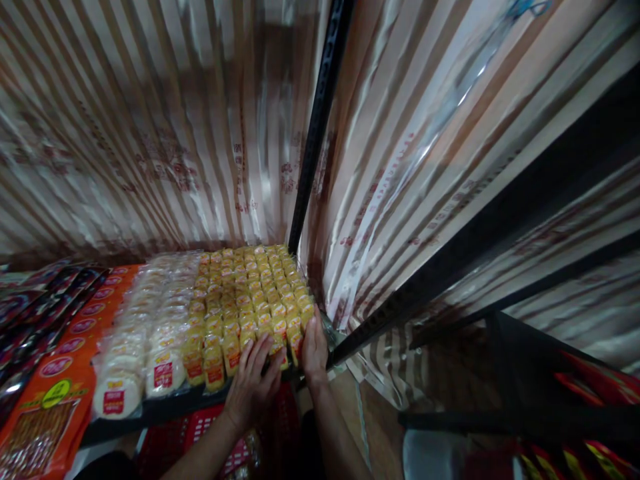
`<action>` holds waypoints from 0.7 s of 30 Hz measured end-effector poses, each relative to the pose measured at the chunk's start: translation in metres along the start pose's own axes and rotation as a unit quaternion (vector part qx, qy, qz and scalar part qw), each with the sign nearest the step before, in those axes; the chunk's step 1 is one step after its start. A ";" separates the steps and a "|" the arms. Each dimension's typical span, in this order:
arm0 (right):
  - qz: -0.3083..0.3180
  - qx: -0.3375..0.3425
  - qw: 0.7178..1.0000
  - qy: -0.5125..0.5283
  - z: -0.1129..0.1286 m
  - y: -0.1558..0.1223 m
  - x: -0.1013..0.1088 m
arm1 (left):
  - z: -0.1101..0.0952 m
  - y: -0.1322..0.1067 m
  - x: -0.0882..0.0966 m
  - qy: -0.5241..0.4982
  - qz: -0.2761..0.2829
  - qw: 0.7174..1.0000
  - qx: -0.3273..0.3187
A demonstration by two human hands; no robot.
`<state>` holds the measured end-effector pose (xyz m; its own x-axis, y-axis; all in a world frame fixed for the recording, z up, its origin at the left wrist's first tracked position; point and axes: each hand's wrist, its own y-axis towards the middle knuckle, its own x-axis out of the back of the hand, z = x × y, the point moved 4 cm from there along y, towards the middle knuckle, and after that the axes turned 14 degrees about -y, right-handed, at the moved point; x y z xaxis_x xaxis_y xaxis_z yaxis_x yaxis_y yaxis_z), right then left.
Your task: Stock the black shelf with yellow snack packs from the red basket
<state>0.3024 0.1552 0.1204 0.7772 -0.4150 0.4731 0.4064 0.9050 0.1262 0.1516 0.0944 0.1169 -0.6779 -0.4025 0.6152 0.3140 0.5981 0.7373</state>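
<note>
While striped, wrinkled plastic sheeting (200,133) with red print fills the view from nine o'clock over twelve to three, a broad dark beam (500,200) slants across it from two o'clock down toward five. At twelve o'clock a slimmer black post (322,100) with slots runs down to the back corner of the goods. Near four o'clock stands a dark rack (515,360) bearing red packets (600,383), and tiled floor (383,420) shows toward five.

A dark shelf (170,408) stretches between six and nine. On it, at eight o'clock, sits a tight block of yellow packets (240,300) in lengthwise rows. Just beside their left edge, between eight and nine, come two rows of round white packs (120,373), then a row of orange packets (100,313), then dark glossy packets (60,313) farthest toward nine. Under the shelf, around seven, a red basket (173,430) is partly visible.

Both hands are at the block. At seven o'clock the left hand (255,373) touches the front packets, its fingers extended and slightly apart. At six the right hand (315,343) lies along the block's right side, fingers straight and pointing up, clasping nothing.

Smallest is a blue strand (530,7) near half past one.
</note>
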 end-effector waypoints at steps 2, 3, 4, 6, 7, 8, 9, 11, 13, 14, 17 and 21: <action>-0.009 0.007 1.000 -0.028 0.000 -0.003 -0.007 | 0.000 0.001 -0.001 0.001 0.010 1.000 0.003; -0.016 0.012 0.999 -0.039 0.000 -0.005 -0.010 | 0.000 0.002 -0.002 0.003 0.015 1.000 0.003; -0.024 0.015 0.999 -0.045 0.000 -0.007 -0.013 | -0.001 0.003 -0.002 0.006 0.019 1.000 0.002; -0.034 0.015 0.998 -0.048 0.000 -0.009 -0.017 | 0.000 0.004 -0.003 0.014 0.020 1.000 0.003; -0.037 0.010 0.998 -0.047 -0.001 -0.010 -0.018 | 0.000 0.005 -0.003 0.018 0.020 1.000 0.004; -0.038 0.004 0.998 -0.045 -0.001 -0.011 -0.019 | 0.000 0.005 -0.003 0.022 0.021 1.000 0.007; -0.036 -0.001 0.999 -0.041 -0.001 -0.010 -0.018 | 0.000 0.006 -0.004 0.024 0.022 0.999 0.008; -0.028 -0.011 0.999 -0.027 0.000 -0.008 -0.014 | 0.001 0.006 -0.005 0.026 0.026 0.999 0.010; -0.024 -0.022 0.999 -0.014 0.002 -0.003 -0.008 | 0.001 0.007 -0.005 0.024 0.029 0.999 0.010; -0.021 -0.027 0.999 -0.008 0.004 0.000 -0.005 | 0.001 0.007 -0.005 0.022 0.030 0.999 0.010; -0.007 -0.025 1.000 0.008 0.008 0.014 0.002 | 0.001 0.006 -0.003 0.026 0.037 0.999 0.013; 0.036 -0.003 0.999 0.040 0.011 0.034 0.000 | 0.000 0.005 0.001 0.030 0.045 0.999 0.002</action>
<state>0.3112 0.1871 0.1343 0.8405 -0.3553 0.4090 0.3510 0.9322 0.0885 0.1526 0.0977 0.1209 -0.6057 -0.3878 0.6948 0.3688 0.6369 0.6770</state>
